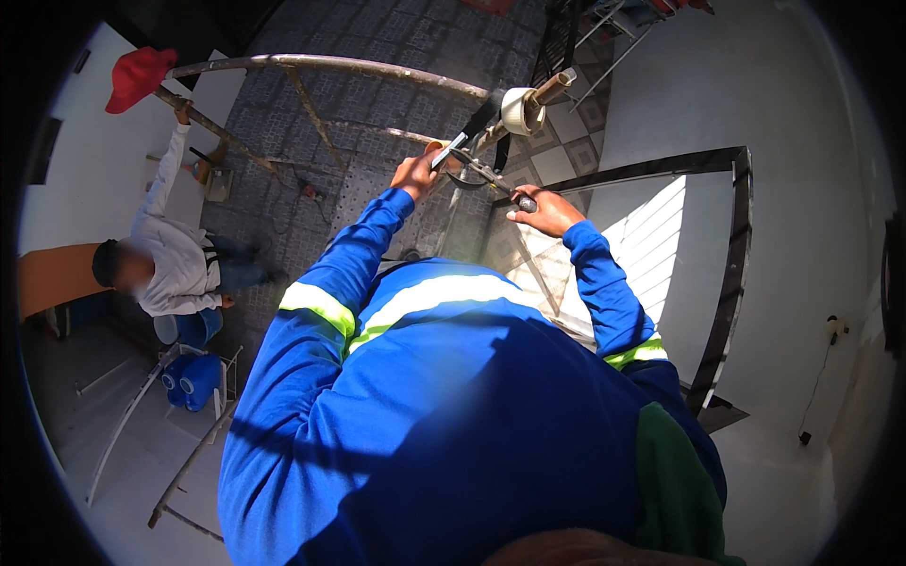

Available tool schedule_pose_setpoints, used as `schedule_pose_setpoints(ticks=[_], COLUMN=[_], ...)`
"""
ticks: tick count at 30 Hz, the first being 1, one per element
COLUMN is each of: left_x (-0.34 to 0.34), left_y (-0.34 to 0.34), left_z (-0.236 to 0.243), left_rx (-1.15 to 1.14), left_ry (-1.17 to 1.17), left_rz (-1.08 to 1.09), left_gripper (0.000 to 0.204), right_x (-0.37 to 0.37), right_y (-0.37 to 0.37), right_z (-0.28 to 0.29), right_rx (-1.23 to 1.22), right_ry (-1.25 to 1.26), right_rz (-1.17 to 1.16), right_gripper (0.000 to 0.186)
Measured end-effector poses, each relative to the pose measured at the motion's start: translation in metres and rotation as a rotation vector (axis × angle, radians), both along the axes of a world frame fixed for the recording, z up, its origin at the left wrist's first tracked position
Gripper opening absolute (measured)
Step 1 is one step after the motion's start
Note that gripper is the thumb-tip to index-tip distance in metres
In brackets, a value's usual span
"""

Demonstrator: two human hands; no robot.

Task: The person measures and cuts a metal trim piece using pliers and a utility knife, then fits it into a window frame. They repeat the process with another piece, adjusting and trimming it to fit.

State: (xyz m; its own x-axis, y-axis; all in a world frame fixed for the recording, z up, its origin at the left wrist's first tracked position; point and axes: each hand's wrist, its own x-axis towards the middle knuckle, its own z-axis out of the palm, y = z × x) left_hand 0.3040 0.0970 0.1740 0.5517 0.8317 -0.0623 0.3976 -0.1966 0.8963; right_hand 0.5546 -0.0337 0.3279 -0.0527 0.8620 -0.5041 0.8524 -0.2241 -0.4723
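My left hand (415,176) is closed around a narrow, light grey, flat-edged thing (450,150). Its kind is not clear. A black strap (483,115) runs up from beside it toward the scaffold post. In my right hand (549,213) is a slim tool with a dark, round-ended handle (525,201); its shaft points toward my left hand. Between the hands is a dark curved piece (464,179), partly hidden. Just beyond them, a roll of cream tape (522,111) sits around the upper end of a rusty scaffold tube (554,87).
Scaffold rails (330,64) stretch left, with a red cap (139,79) on their far end. Below, a person in white (175,236) grips a rail. Blue containers (193,380) stand by metal frames. A dark-framed opening (741,217) lies at right beside the grey wall.
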Motion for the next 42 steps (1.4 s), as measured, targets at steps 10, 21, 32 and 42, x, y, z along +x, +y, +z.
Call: schedule_pose_setpoints(ticks=[10, 21, 32, 42], left_x=[0.005, 0.004, 0.002, 0.005], left_y=[-0.002, -0.004, -0.005, -0.016], left_z=[-0.014, -0.003, 0.003, 0.016], left_rx=[0.061, 0.107, 0.124, 0.178], left_ry=[0.065, 0.143, 0.140, 0.203], left_rz=[0.078, 0.117, 0.124, 0.221], left_gripper=[0.049, 0.042, 0.039, 0.029], right_x=[0.008, -0.002, -0.007, -0.005], right_y=[0.014, 0.015, 0.006, 0.019], right_z=[0.019, 0.022, 0.011, 0.026], right_rx=[-0.017, 0.041, 0.124, 0.042], right_ry=[-0.094, -0.228, -0.250, -0.179], right_rz=[0.081, 0.116, 0.059, 0.165], right_gripper=[0.052, 0.047, 0.041, 0.043])
